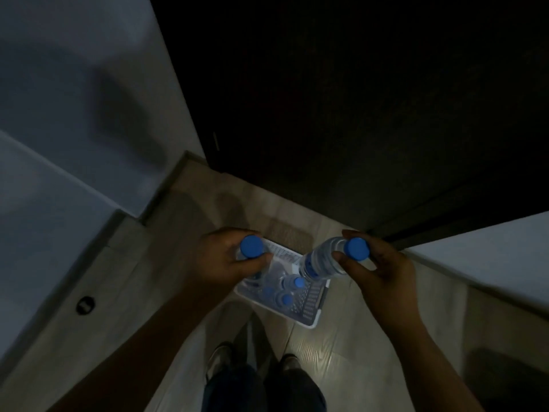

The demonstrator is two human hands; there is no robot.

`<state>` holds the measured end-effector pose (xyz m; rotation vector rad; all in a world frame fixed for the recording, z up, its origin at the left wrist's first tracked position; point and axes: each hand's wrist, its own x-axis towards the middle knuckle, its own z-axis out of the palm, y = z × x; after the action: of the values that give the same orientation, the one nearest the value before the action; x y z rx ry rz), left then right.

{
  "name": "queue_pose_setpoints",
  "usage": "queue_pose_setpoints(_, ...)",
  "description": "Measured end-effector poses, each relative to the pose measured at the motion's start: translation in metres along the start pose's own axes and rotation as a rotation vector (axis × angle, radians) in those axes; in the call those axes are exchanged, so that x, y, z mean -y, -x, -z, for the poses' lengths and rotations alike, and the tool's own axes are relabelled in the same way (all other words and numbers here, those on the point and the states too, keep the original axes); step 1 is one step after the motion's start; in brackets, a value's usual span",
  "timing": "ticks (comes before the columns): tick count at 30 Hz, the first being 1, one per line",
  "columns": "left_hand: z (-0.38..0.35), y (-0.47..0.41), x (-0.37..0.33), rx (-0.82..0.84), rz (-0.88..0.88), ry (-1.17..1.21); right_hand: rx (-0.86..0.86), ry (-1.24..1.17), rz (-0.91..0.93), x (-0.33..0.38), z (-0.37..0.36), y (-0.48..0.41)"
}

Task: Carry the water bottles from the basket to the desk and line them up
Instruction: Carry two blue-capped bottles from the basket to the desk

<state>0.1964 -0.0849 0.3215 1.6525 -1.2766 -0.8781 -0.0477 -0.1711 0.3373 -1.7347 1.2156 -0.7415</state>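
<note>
Two water bottles are up out of the basket, one in each hand. The left bottle (pixel 251 247) hangs almost straight down, so little more than its blue cap shows. The left hand (pixel 225 260) is curled round its neck, thumb and fingers closed just under the cap. The right bottle (pixel 322 260) tilts, its clear body slanting down and inward over the basket. The right hand (pixel 383 269) pinches it at the neck, with fingertips on either side of the blue cap. Both bottles are held above the white basket (pixel 310 301), which sits on the floor directly below the hands.

Inside the basket more bottles (pixel 299 282) stand upright; at least three blue caps can be made out (the light is dim, so the exact count is uncertain).

Judged from this, the task is at an early or middle stage: a pair is lifted but not yet carried, and several bottles are left to fetch. No desk can be identified with certainty, and no lined-up row is in view, so how many are already placed cannot be told.

Around the basket lies pale wood-grain floor (pixel 320 352), with the person's shoes (pixel 218 356) below, a dark door (pixel 356 99) ahead and a white surface (pixel 490 257) to the right.
</note>
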Motion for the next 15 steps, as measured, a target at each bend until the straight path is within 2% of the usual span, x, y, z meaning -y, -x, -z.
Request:
queue_pose_setpoints(7,0.085,0.022,-0.146,-0.158,-0.010,0.040,0.014,0.009,0.098,0.178,0.058,0.008)
queue_pose_setpoints(15,0.181,0.038,-0.290,-0.356,-0.148,0.175,-0.009,-0.229,0.260,0.358,0.089,0.017)
